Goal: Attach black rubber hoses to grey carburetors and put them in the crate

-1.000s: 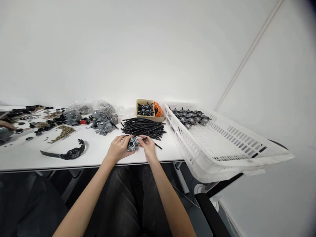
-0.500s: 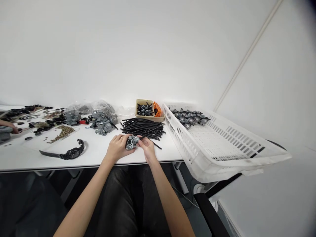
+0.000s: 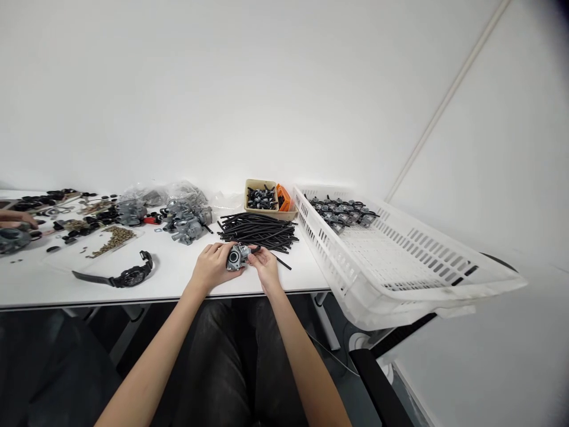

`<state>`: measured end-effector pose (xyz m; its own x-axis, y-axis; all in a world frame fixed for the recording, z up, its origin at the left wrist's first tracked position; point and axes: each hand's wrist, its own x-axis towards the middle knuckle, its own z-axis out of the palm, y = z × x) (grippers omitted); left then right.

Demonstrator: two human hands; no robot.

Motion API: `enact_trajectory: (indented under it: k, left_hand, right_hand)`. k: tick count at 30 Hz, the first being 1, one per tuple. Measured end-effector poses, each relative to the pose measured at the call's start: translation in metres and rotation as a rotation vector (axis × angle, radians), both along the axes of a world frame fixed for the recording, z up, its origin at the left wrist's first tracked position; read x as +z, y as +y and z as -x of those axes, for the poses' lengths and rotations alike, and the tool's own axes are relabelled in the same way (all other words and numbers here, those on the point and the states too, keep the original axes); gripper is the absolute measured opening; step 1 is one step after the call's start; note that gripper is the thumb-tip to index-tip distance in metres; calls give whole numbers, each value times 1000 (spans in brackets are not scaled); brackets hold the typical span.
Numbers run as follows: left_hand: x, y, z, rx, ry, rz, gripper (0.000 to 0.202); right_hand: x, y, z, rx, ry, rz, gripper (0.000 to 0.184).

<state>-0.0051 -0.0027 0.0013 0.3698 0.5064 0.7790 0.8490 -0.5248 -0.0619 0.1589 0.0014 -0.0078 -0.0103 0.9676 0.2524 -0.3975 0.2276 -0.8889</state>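
Observation:
My left hand (image 3: 214, 267) is wrapped around a small grey metal carburetor (image 3: 234, 258) just above the table's front edge, its round bore facing me. From the other side, my right hand (image 3: 265, 267) pinches the carburetor near a short black part (image 3: 255, 249) that sticks out at its upper right. The fingertips hide where that part meets the body. Right behind both hands lies a pile of black rubber hoses (image 3: 260, 230), with one loose hose end (image 3: 283, 263) beside my right hand.
A white plastic crate (image 3: 368, 284) on the right holds several carburetors (image 3: 340, 210). Behind the hoses stands a beige bin (image 3: 261, 210) of small black-and-grey parts. Leftward are more carburetors (image 3: 184, 222), brass screws (image 3: 115, 238), a black wristwatch (image 3: 128, 277) and another person's hand (image 3: 15, 220).
My hands and the carburetor stay nearly in place, with a slight shift of the right fingers. At the far left, the other person's hand and a grey metal part have come further into view.

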Motion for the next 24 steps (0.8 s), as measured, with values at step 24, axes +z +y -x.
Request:
enact_trajectory:
  k: [24]
  left_hand:
    - [2, -2, -1, 1, -13, -2, 55]
  right_hand:
    - [0, -2, 0, -14, -29, -49, 29]
